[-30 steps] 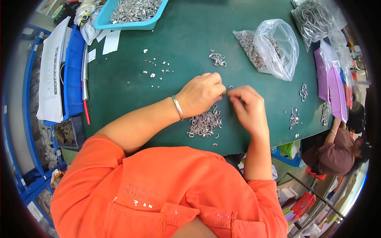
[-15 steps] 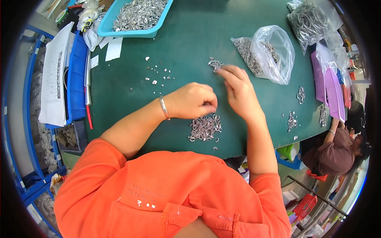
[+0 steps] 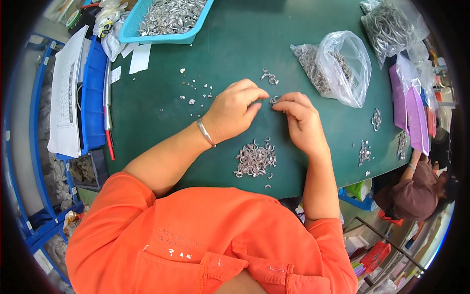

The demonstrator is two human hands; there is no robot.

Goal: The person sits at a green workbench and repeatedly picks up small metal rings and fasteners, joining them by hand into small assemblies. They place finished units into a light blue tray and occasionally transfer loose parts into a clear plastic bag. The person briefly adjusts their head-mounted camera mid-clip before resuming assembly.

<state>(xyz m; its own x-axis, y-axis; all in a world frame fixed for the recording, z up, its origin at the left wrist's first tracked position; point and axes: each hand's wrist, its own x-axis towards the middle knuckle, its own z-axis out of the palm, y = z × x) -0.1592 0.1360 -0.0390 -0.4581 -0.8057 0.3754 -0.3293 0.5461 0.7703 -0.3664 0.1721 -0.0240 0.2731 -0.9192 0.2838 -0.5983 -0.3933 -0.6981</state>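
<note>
My left hand [image 3: 231, 109], with a silver bangle on its wrist, is raised over the green table, thumb and forefinger apart and nothing seen between them. Facing it, my right hand [image 3: 301, 121] has its fingers bent and their tips on a few small grey metal rings [image 3: 273, 100]. The thumb's grip there is partly hidden. A few more small rings [image 3: 269, 77] lie just beyond those fingertips. Nearer to me, below the gap between my hands, is a heap of small open metal rings [image 3: 255, 159].
Small white bits [image 3: 191, 102] lie left of my hands. A turquoise basket [image 3: 166, 38] of metal parts stands far left, an open plastic bag [image 3: 350, 81] of rings at right. Blue bins [image 3: 94, 98] line the left edge. Another person [image 3: 409, 193] sits beyond the right edge.
My left hand has lifted away from the heap, moving farther out, and its fingers have spread. My right hand has drawn back from the far rings, with a few at its fingertips.
</note>
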